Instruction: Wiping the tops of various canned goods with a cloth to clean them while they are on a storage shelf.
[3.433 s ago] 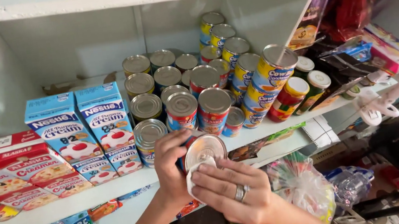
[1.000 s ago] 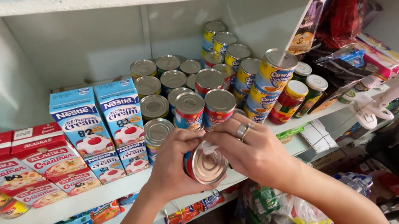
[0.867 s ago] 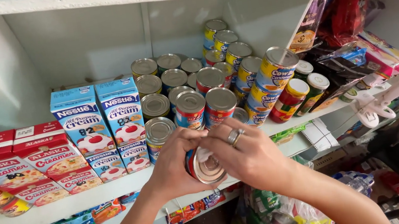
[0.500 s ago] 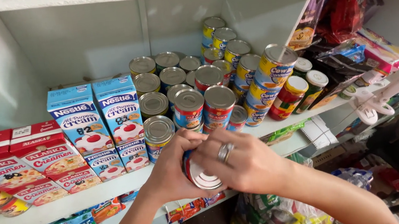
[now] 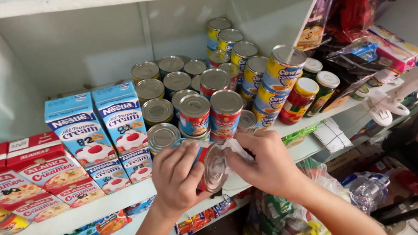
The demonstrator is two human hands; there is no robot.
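Evidently the small tin can (image 5: 215, 166), red-labelled with a shiny silver end, was mid-wipe in front of the shelf edge (image 5: 95, 206). The left hand (image 5: 177, 178) gripped its side; the right hand (image 5: 266, 165) pinched a white cloth (image 5: 237, 148) against it. Turning it would likely expose unwiped metal.

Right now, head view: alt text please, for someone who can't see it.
Two bare hands hold a metal can on its side before a white shelf: the left hand grips its body, while the right hand presses a white cloth to its end. Behind stand rows of cans, blue cream cartons and red creamer boxes.
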